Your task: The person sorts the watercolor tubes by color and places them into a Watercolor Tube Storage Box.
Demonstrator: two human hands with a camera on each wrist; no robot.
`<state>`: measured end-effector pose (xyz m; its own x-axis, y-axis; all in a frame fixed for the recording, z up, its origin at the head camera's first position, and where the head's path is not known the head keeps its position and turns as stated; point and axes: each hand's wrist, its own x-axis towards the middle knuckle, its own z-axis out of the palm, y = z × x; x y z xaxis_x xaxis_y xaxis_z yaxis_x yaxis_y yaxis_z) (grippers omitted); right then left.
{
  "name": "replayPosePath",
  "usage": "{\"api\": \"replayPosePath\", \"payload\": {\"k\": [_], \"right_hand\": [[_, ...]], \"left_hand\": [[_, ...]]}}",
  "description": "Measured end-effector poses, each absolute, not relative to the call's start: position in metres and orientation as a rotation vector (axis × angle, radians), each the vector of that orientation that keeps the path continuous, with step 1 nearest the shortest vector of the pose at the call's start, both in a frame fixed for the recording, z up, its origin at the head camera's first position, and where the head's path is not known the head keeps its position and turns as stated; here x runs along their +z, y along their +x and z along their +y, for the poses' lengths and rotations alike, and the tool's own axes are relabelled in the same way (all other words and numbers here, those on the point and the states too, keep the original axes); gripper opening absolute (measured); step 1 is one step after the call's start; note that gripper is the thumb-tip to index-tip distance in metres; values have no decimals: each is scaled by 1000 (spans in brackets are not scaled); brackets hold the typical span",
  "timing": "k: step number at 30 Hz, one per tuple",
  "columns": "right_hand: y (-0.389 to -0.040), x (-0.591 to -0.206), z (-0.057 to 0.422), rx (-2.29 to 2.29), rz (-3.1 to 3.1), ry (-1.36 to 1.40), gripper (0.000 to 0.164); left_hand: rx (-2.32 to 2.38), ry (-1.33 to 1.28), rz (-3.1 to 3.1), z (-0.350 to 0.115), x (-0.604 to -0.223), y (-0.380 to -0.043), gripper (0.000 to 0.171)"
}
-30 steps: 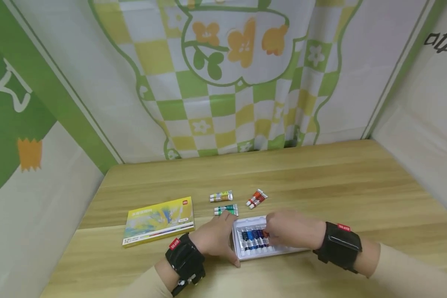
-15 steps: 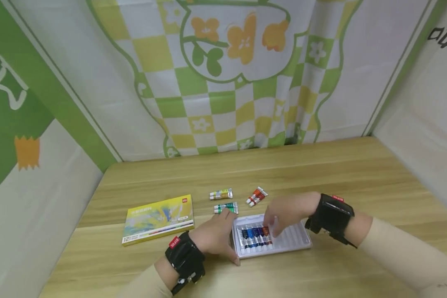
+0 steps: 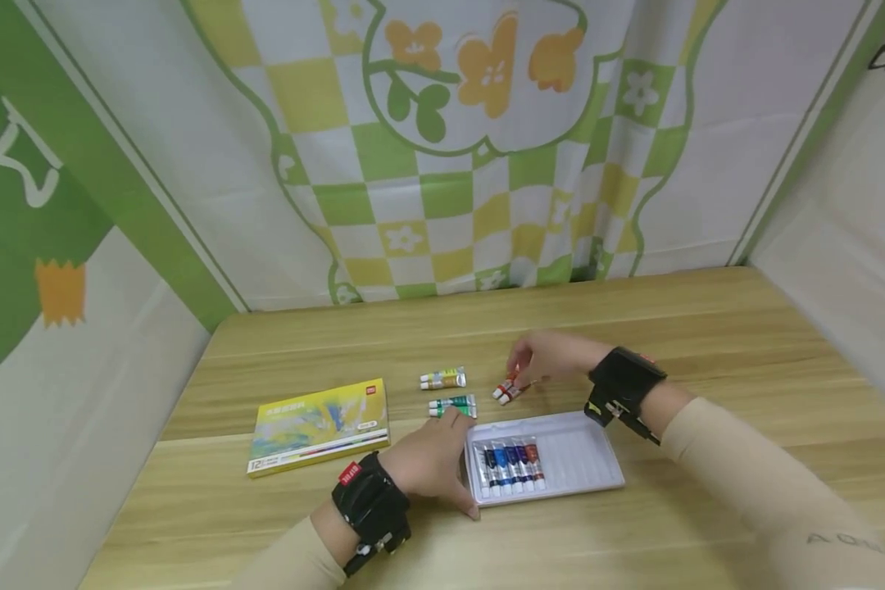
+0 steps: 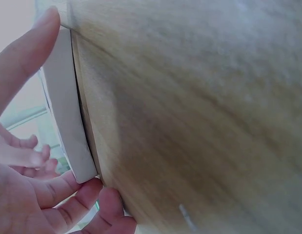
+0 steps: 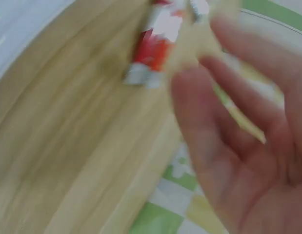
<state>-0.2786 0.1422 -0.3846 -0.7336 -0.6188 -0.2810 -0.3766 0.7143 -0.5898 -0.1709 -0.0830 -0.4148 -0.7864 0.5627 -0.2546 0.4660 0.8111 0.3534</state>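
Observation:
My left hand (image 3: 435, 463) holds the left end of a white plastic tray (image 3: 578, 459), thumb at the near corner and fingers at the far corner. In the left wrist view, the tray's pale end wall (image 4: 68, 107) spans from thumb to fingers. Several paint tubes (image 3: 512, 467), in dark blue, blue, purple and reddish-brown, lie side by side in the tray's left half; ridged slots show at its right. Beyond the tray, my right hand (image 3: 553, 356) is over two red paint tubes (image 3: 511, 393). The right wrist view shows its fingers spread beside those tubes (image 5: 153, 48), blurred.
Two green tubes (image 3: 453, 406) lie just beyond my left hand, and a yellow and an ochre tube (image 3: 443, 378) farther back. A yellow paint box (image 3: 320, 426) lies left on the wooden table (image 3: 693, 344). A patterned curtain (image 3: 442, 205) hangs behind.
My right hand has left the reddish-brown tube in the tray and moved up and away to the red tubes on the table. My left hand stays at the tray's end.

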Motion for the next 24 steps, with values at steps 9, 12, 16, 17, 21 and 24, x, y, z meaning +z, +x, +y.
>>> {"api": "replayPosePath", "payload": {"k": [9,12,16,17,21,24], "right_hand": [[-284,-399,124,-677,2651,-512,18],[-285,-402,119,-653,2665,-545,16],[-286,-404,112,-698,2640,-579,12],[-286,-404,110,-725,2618,-573,11],[-288,-405,103,-801,2569,-546,8],[-289,-409,100,-788,2617,-559,11]], "left_hand": [[392,782,2648,-84,-414,-170,116],[386,779,2645,-84,-413,-171,115],[385,791,2643,-84,-412,-171,114],[385,794,2644,-84,-412,-171,114],[386,797,2650,-85,-413,-170,114],[390,788,2650,-83,-413,-169,114]]}}
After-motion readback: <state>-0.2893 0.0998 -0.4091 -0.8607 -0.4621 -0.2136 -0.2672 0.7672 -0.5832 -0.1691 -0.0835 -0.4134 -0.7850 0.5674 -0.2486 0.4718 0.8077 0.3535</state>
